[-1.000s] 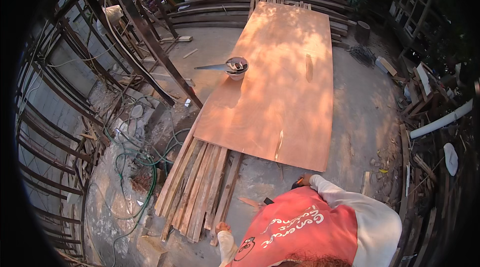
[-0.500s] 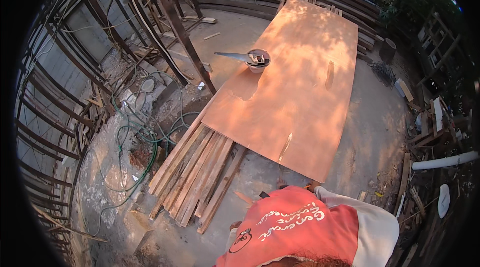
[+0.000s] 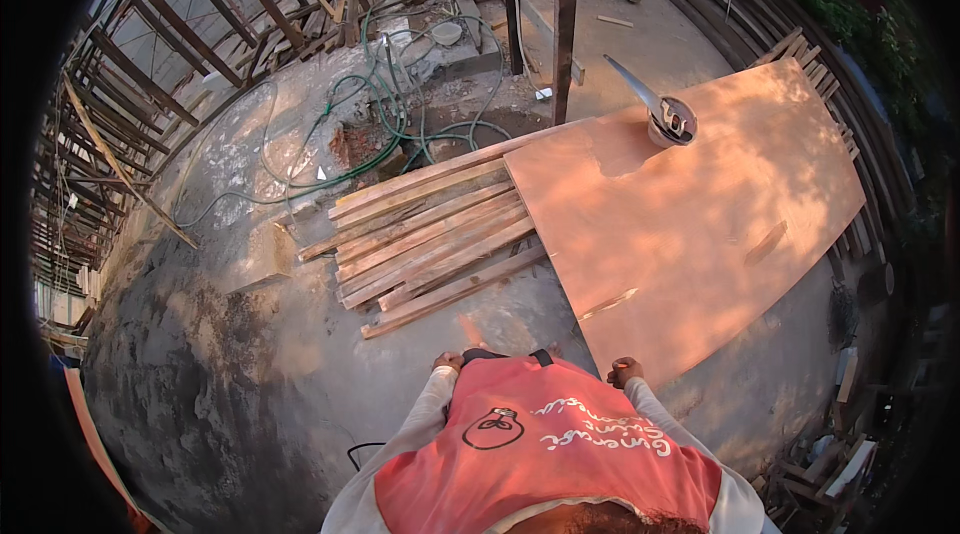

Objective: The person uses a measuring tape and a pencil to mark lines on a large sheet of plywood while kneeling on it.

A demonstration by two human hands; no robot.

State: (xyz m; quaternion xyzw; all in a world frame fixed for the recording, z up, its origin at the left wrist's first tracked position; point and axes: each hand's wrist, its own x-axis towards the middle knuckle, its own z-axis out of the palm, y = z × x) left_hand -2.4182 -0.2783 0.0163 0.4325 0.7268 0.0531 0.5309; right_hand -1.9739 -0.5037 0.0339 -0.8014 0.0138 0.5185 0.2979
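Note:
My right hand [image 3: 625,371] is closed beside the near corner of a large plywood sheet [image 3: 690,224]. A small orange-tipped thing shows at its fingers, too small to name. At my waist, by a dark band or pouch [image 3: 484,354], my left hand [image 3: 448,362] has its fingers curled; what they hold, if anything, is hidden. The plywood lies across a row of timber battens [image 3: 440,244] that stick out from its left end. On the sheet's far side stands a small bucket [image 3: 672,124] with a handsaw [image 3: 634,84] leaning out of it.
A green hose [image 3: 385,124] lies tangled on rough ground beyond the battens. Upright dark posts [image 3: 565,34] rise behind the sheet. Long beams [image 3: 700,9] are stacked at the back. Scrap wood [image 3: 835,469] lies at the lower right, and a concrete floor [image 3: 270,384] stretches left.
My view has swung left, so the plywood, bucket and battens sit further right. Both hands now show; before, the left was mostly hidden and the right was at the sheet's near corner.

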